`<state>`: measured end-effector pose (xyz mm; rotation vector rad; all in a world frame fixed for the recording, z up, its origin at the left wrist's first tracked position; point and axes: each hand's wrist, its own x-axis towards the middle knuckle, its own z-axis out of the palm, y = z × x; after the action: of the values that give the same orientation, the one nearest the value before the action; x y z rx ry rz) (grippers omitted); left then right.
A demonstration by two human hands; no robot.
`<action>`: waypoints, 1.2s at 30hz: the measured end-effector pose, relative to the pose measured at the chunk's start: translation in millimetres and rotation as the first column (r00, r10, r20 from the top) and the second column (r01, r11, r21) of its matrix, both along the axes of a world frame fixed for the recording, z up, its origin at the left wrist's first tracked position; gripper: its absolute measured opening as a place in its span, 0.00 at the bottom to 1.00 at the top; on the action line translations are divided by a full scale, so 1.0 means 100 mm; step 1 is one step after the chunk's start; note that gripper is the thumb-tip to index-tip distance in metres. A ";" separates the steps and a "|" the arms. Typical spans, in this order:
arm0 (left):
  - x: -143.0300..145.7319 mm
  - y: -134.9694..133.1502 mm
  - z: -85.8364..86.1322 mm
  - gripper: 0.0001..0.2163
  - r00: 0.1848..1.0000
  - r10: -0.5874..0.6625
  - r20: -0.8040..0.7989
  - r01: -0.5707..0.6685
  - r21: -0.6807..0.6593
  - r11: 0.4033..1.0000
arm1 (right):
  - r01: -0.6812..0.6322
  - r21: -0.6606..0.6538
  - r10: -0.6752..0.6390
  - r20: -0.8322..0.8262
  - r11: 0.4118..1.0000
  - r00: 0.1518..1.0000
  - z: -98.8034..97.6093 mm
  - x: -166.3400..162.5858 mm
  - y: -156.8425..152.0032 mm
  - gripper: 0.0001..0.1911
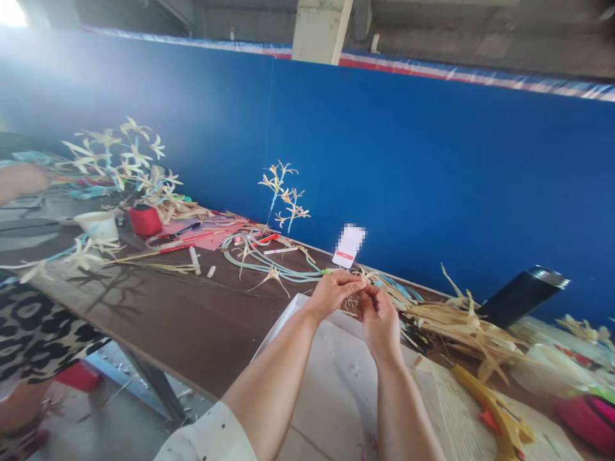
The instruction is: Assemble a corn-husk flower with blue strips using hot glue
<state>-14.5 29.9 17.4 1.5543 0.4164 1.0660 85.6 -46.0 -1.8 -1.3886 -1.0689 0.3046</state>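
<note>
My left hand [336, 293] and my right hand [383, 320] meet above the far edge of a white shallow box [331, 371]. Both are closed, their fingertips pinching a small pale flower [366, 275] of what looks like dried husk. Its petals stick out above the fingers, while its base is hidden between them. Just behind the hands a phone [344, 255] leans upright. To the right lies a heap of dried husk strips [456, 323]. Left of my left hand, one loose pale flower [273, 276] rests on the brown table [202, 320], near a pale green cord [235, 256].
A dark flask [523, 298] leans at the right, with a yellow tool [494, 410] in front of it. Finished-looking flower stems [283, 192] stand against the blue partition [432, 166]. At the left are a white cup [98, 227], a red pouch [145, 220] and another person's arm [24, 182].
</note>
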 end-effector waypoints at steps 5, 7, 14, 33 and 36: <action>0.01 0.01 -0.02 0.11 0.997 0.079 0.022 -0.080 0.033 0.996 | -0.050 0.039 0.055 -0.146 0.998 0.988 0.03 -0.03 0.01 0.21; 0.03 0.00 -0.04 0.11 0.994 0.101 0.042 -0.103 0.047 0.994 | -0.018 0.042 0.027 -0.220 0.999 0.975 0.06 -0.05 0.00 0.26; 0.05 -0.02 -0.06 0.09 0.987 0.123 0.101 -0.135 0.115 0.984 | 0.126 -0.024 -0.128 -0.081 0.992 0.989 0.12 -0.07 -0.04 0.22; 0.13 -0.03 -0.10 0.06 0.967 0.204 0.153 -0.250 0.406 0.879 | 0.192 -0.016 -0.190 0.105 0.981 0.976 -0.03 0.05 -0.01 0.13; 0.14 -0.05 -0.08 0.05 0.961 0.221 0.165 -0.272 0.432 0.860 | 0.210 -0.015 -0.206 0.132 0.978 0.970 -0.03 0.05 -0.01 0.11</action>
<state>-0.9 25.2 9.2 1.8723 0.3094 1.5239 90.8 -47.5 -4.3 -1.5494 -1.0166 0.0777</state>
